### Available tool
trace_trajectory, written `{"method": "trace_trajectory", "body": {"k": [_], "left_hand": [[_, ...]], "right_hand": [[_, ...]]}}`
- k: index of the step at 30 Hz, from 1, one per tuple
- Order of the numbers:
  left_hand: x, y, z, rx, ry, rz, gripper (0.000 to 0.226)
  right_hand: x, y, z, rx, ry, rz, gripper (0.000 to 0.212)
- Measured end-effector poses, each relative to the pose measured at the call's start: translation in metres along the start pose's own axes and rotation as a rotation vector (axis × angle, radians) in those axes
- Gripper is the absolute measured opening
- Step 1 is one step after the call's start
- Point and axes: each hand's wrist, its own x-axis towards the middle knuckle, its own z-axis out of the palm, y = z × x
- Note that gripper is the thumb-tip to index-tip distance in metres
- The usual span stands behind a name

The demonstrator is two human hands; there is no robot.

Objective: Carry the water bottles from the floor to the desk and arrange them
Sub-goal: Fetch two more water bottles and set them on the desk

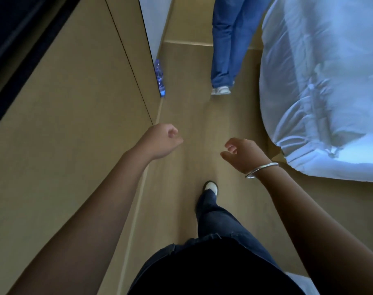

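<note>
A pack of water bottles with blue wrapping (160, 78) stands on the wooden floor against the wall panel, far ahead on the left, partly hidden by the panel's edge. My left hand (160, 141) hangs in front of me with its fingers loosely curled and holds nothing. My right hand (243, 154), with a silver bangle at the wrist, is held out at the same height, fingers relaxed and half bent, also holding nothing. Both hands are well short of the bottles. No desk is in view.
A tan wall panel (74, 124) runs along the left. A bed with white bedding (321, 86) fills the right. Another person in blue jeans (226, 50) stands ahead in the narrow floor passage (192, 116). My own leg and shoe (211, 188) step forward.
</note>
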Motion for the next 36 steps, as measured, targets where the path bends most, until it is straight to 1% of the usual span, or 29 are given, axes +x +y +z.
{"method": "trace_trajectory", "body": {"k": [5,8,16,20,25,30,36], "left_hand": [[0.099,0.04,-0.019,0.004,-0.002,-0.02,0.035],[0.145,0.054,-0.026,-0.039,0.025,-0.049,0.037],[0.25,0.053,-0.05,-0.106,0.034,-0.176,0.04],[0.323,0.055,-0.068,-0.125,0.01,-0.173,0.043],[0.419,0.056,-0.097,-0.116,-0.065,-0.178,0.046],[0.497,0.064,-0.129,-0.076,-0.14,-0.205,0.038],[0.569,0.07,-0.151,-0.069,-0.145,-0.234,0.03]], "right_hand": [[0.096,0.007,-0.052,0.024,0.001,-0.004,0.032],[0.146,0.011,-0.076,0.002,-0.025,-0.003,0.03],[0.271,-0.009,-0.115,-0.009,-0.105,-0.043,0.03],[0.344,-0.025,-0.13,0.002,-0.119,-0.054,0.032],[0.437,-0.049,-0.158,-0.014,-0.122,-0.041,0.033],[0.512,-0.077,-0.181,-0.038,-0.141,-0.04,0.033],[0.588,-0.092,-0.197,-0.037,-0.193,-0.051,0.034]]}}
